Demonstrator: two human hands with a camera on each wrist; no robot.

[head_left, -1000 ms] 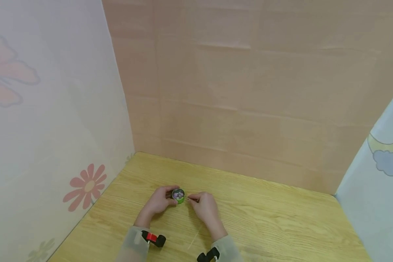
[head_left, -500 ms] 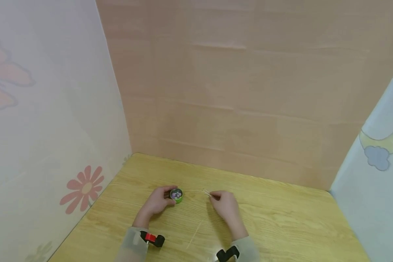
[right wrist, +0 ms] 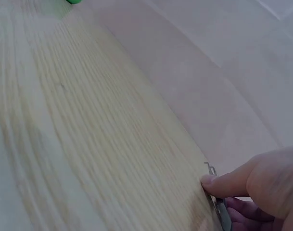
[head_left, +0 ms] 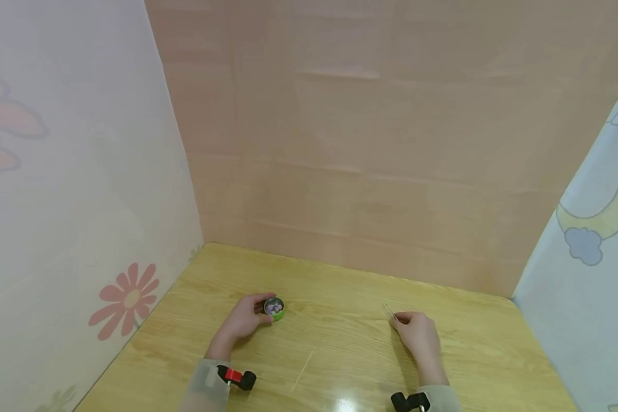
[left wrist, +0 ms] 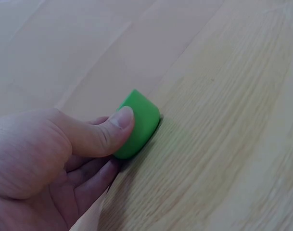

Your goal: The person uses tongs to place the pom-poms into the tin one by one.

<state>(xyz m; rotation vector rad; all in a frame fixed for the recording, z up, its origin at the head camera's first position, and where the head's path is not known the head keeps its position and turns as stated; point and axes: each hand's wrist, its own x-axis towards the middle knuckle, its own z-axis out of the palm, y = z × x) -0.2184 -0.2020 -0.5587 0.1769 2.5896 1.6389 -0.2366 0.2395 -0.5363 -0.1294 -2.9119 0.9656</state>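
Observation:
On the left of the table, my left hand [head_left: 243,318] holds a small round green container [head_left: 276,317] between thumb and fingers. Purple pieces show inside it from above. The left wrist view shows the thumb pressed on the container's smooth green wall [left wrist: 145,120], its base down at the wood. Well to the right, my right hand [head_left: 418,336] pinches thin metal tweezers [head_left: 389,312] whose tips point away to the upper left. Seen from the right wrist, the two bent tips of the tweezers [right wrist: 224,216] stand slightly apart with nothing between them; the fingers partly hide the body.
The wood-grain table [head_left: 340,326] meets a creased brown sheet [head_left: 340,143] at the back. A flower-patterned white wall [head_left: 82,171] borders the left, a pale blue panel [head_left: 597,297] the right. A thin pale line [head_left: 304,369] marks the table between the arms.
My right hand has moved away from the container, to the right across the table, with the tweezers. The left hand stays at the container. The head view has shifted slightly right.

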